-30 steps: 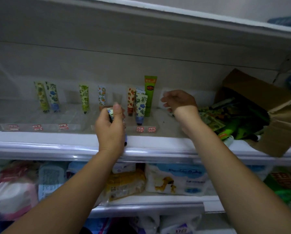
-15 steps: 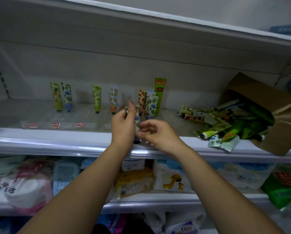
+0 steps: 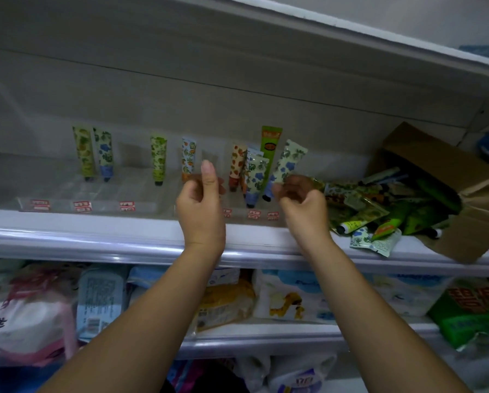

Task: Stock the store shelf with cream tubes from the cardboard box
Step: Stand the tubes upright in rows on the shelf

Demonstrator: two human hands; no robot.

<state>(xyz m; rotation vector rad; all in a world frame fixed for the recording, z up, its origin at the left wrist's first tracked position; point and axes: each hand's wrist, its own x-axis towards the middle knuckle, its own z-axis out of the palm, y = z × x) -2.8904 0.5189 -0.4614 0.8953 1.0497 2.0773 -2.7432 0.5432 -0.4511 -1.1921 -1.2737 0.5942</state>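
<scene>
My right hand [image 3: 300, 202] grips a blue-flowered cream tube [image 3: 287, 165] by its lower part, tilted to the right, just right of the standing group of tubes [image 3: 254, 177]. My left hand [image 3: 202, 199] hovers beside it over the shelf's front, fingers loosely curled, nothing in it. Several patterned tubes stand upright along the white shelf [image 3: 96, 239]: a yellow-green one [image 3: 83, 151], a blue-flowered one [image 3: 104, 154], a green one [image 3: 159, 158], an orange-flowered one [image 3: 188, 157] and a tall green one [image 3: 270, 146]. The cardboard box [image 3: 441, 171] lies on its side at the shelf's right, tubes spilling out.
Loose tubes [image 3: 362, 222] lie in a heap between my right hand and the box. Red price tags [image 3: 81, 207] line a clear strip at the shelf front. The lower shelf [image 3: 266, 333] holds packs of wipes and bags. Another shelf board [image 3: 351, 32] hangs overhead.
The tube passed from my left hand to my right hand, which carried it right and up beside the standing group. My left hand let go and drew apart.
</scene>
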